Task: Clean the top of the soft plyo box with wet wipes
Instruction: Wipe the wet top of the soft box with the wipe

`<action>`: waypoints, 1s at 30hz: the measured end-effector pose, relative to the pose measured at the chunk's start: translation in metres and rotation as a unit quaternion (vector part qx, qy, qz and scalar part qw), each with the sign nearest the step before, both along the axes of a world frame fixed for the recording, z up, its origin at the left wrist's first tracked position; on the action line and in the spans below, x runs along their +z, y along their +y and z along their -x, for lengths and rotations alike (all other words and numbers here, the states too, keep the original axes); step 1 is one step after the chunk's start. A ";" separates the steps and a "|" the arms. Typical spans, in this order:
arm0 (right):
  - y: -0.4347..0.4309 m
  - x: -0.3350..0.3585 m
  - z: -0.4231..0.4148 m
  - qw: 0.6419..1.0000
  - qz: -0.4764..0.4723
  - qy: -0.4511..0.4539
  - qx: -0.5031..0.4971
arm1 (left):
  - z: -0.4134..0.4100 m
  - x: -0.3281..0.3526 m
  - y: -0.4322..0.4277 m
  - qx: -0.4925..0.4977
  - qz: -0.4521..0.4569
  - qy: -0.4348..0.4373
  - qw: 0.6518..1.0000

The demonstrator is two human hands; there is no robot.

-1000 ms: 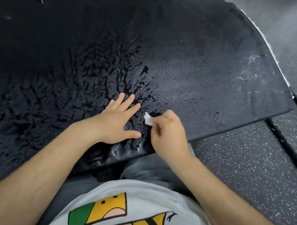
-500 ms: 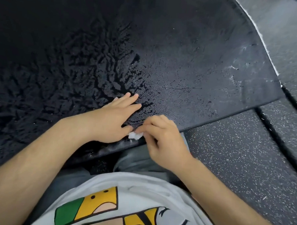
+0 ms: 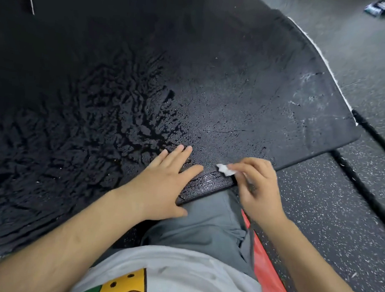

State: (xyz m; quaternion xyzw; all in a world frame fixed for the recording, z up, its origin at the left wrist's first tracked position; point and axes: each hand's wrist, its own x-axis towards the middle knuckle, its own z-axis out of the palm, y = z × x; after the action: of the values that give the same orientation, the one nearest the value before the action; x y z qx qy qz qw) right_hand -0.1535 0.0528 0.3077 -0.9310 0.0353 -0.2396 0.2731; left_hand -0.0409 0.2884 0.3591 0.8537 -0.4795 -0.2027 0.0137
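Plyo box top: wet, likely slippery, soft; lies directly ahead.
Wet wipe: light, limp; best pinched at its bunched part.
Right hand: pinches the Wet wipe at the near edge.
Left hand: flat, fingers straight, resting on the top.

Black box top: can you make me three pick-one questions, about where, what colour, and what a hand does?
1. Where is the small white wet wipe? A) pinched in the right hand at the near edge; B) at the far corner; C) in a bucket.
2. What colour is the soft plyo box's textured top? A) red; B) white; C) black.
3. How is the left hand? A) curled in a fist; B) flat on the top, fingers straight; C) lifted in the air.
Answers: 1 A, fingers pinch the wipe by the edge; 2 C, the surface is black; 3 B, its fingers lie straight on the top.
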 end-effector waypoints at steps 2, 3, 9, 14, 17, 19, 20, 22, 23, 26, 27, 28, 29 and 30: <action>-0.008 -0.009 0.005 1.000 0.015 -0.004 0.009 | -0.001 0.003 -0.001 -0.018 0.021 -0.031 0.999; -0.008 -0.012 0.008 0.999 0.031 0.000 0.029 | -0.001 0.006 -0.001 -0.034 0.041 -0.045 0.998; -0.010 -0.004 -0.006 0.988 0.114 -0.013 0.107 | -0.008 0.023 0.005 -0.074 0.103 -0.067 0.990; -0.007 0.015 -0.017 0.980 0.148 -0.076 0.108 | -0.011 0.039 0.014 -0.080 0.153 -0.097 0.980; 0.000 0.020 -0.023 0.978 0.148 -0.100 0.105 | -0.014 0.045 0.020 -0.085 0.155 -0.107 0.979; 0.007 0.022 -0.026 0.977 0.148 -0.112 0.108 | -0.017 0.048 0.027 -0.083 0.144 -0.105 0.981; 0.011 0.022 -0.029 0.975 0.148 -0.119 0.112 | -0.019 0.049 0.031 -0.077 0.138 -0.101 0.982; 0.020 0.022 -0.037 0.972 0.149 -0.133 0.125 | -0.023 0.051 0.043 -0.064 0.129 -0.100 0.984; 0.025 0.021 -0.043 0.970 0.151 -0.139 0.131 | -0.025 0.051 0.050 -0.056 0.127 -0.105 0.985; 0.045 0.017 -0.061 0.965 0.159 -0.160 0.137 | -0.032 0.048 0.069 -0.030 0.137 -0.131 0.981; 0.051 0.017 -0.069 0.963 0.158 -0.171 0.136 | -0.036 0.047 0.075 -0.020 0.144 -0.143 0.979; 0.058 0.018 -0.077 0.962 0.157 -0.181 0.134 | -0.042 0.046 0.081 -0.009 0.152 -0.154 0.976; 0.064 0.019 -0.086 0.960 0.157 -0.187 0.134 | -0.048 0.046 0.088 0.003 0.159 -0.164 0.973; 0.072 0.021 -0.094 0.960 0.158 -0.188 0.136 | -0.055 0.046 0.096 0.014 0.167 -0.173 0.971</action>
State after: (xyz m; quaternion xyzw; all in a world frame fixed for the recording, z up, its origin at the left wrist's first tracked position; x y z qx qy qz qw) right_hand -0.0593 0.1252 0.3287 -0.8964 -0.1822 -0.3736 0.1538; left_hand 0.0139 0.3847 0.4048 0.8681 -0.4896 0.0315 0.0755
